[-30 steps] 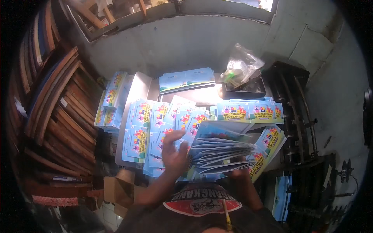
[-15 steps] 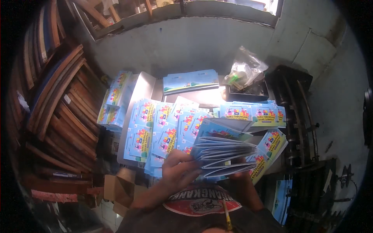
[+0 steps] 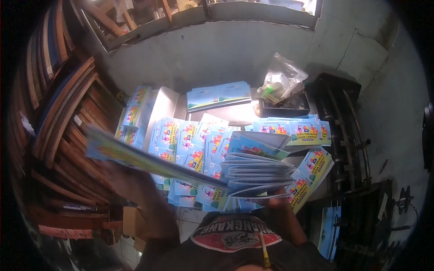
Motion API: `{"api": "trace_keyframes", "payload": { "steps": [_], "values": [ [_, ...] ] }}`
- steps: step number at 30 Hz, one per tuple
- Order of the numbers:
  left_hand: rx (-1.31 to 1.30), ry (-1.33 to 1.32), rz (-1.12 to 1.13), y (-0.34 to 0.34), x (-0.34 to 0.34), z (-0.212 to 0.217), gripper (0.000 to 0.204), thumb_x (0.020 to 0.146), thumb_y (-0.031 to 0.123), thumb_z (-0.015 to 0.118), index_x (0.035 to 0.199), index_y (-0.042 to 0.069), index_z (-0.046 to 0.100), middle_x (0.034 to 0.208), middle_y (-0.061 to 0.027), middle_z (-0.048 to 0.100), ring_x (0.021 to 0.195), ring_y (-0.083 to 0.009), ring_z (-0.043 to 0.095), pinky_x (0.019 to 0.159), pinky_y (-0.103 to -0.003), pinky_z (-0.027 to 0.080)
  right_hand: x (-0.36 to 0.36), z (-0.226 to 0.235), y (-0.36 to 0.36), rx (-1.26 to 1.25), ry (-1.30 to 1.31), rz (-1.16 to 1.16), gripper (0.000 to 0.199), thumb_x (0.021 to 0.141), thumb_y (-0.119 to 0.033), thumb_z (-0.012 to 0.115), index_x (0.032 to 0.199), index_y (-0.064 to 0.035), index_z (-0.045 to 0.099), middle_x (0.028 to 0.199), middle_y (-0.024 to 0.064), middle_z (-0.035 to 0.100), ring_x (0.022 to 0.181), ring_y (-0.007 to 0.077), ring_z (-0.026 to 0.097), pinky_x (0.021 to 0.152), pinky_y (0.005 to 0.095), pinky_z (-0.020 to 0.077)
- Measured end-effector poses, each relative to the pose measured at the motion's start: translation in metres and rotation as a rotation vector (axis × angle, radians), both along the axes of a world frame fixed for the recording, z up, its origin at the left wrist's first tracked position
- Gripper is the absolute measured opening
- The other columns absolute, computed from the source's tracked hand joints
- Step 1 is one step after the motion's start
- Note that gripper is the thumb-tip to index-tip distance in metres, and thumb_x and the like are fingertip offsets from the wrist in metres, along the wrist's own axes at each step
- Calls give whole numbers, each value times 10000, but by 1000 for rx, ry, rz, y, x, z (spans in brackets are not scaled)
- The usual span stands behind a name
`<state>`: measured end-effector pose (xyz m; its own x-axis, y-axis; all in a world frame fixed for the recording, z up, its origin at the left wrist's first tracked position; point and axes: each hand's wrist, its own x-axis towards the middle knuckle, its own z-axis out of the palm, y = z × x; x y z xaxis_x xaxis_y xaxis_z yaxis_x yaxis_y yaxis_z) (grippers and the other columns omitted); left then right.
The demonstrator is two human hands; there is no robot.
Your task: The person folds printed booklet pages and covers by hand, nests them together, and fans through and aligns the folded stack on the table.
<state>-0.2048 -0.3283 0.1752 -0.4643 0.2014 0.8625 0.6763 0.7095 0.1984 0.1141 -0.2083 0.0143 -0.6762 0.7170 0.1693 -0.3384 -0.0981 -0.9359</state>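
Observation:
My right hand grips, from below, a thick fanned stack of folded booklets with pale inner pages. A long blue booklet stretches left from this stack, seen nearly edge-on and blurred. At its left part is my left hand, closed on it; motion smears the fingers. Beneath them, rows of overlapping blue booklets with colourful printed covers lie on the table. More booklets lie at a slant right of the held stack.
Booklet piles stand at the left, back and right. A black box with a clear plastic bag sits at the back right, beside a dark metal machine. Wooden frames lean at the left; a cardboard box stands below.
My left hand has swung left and outward from the stack, drawing the long booklet out with it. My right hand keeps its hold on the stack in nearly the same place.

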Motion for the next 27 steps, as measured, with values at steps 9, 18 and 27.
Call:
{"api": "trace_keyframes", "payload": {
  "steps": [9,18,27],
  "values": [
    [-74,323,-281,54,-1,-68,175,966,53,495,1087,-44,577,1041,-205,574,928,-360,593,812,-431,492,0,-5,-9,144,-149,-160,716,768,-177,828,1344,-25,430,1270,149,567,1174,262,550,1022,419,419],
    [37,-1040,-1845,39,114,-72,227,1030,171,470,1146,-15,530,1208,-246,619,1111,-255,617,961,-409,471,-4,-46,11,371,132,-211,479,907,-225,680,1285,-23,467,1216,208,579,1162,304,560,1000,422,449],
    [-471,-901,-422,59,-40,-146,789,862,508,661,1374,-49,435,1347,-278,499,1259,-414,474,1060,-481,384,9,62,23,-185,-145,-310,405,847,-105,654,1218,-7,526,993,69,629,900,172,632,786,338,540]
  ]
}}
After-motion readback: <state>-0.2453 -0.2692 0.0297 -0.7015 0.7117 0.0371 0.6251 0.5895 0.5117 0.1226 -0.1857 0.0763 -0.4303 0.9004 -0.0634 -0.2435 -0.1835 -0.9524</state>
